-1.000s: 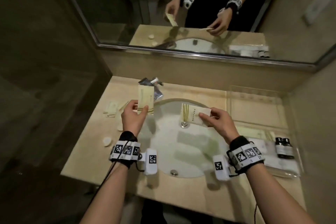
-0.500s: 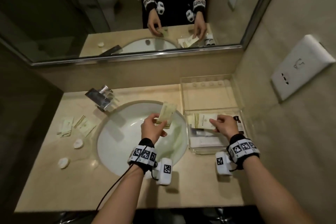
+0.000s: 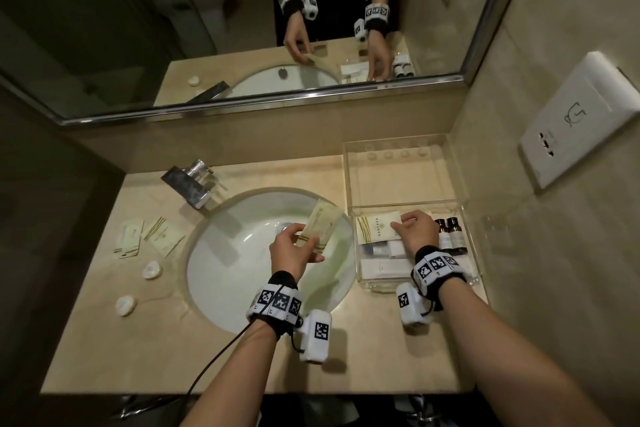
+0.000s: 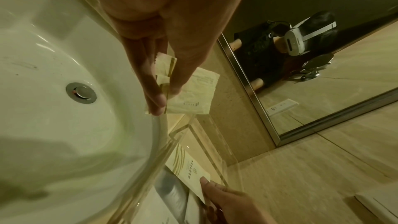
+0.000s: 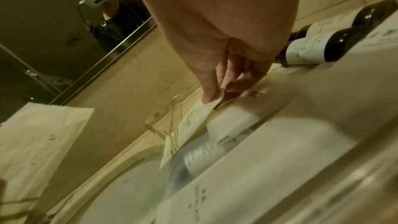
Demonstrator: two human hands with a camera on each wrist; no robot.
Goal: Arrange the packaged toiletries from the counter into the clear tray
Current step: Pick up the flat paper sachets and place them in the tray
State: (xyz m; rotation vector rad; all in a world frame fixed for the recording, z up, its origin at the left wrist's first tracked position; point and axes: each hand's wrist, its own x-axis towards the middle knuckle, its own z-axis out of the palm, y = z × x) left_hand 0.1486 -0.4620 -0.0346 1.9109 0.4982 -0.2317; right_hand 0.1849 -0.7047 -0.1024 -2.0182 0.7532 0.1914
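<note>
Head looks down; wrists close; all share tray.

tray: clear plastic | sink: glossy ceramic | faucet: shiny metal

Packets' print is too small to read.

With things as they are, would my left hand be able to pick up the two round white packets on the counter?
Probably not yet: the left hand holds a packet over the sink. The round white packets lie unobstructed on the counter to its left.
</note>
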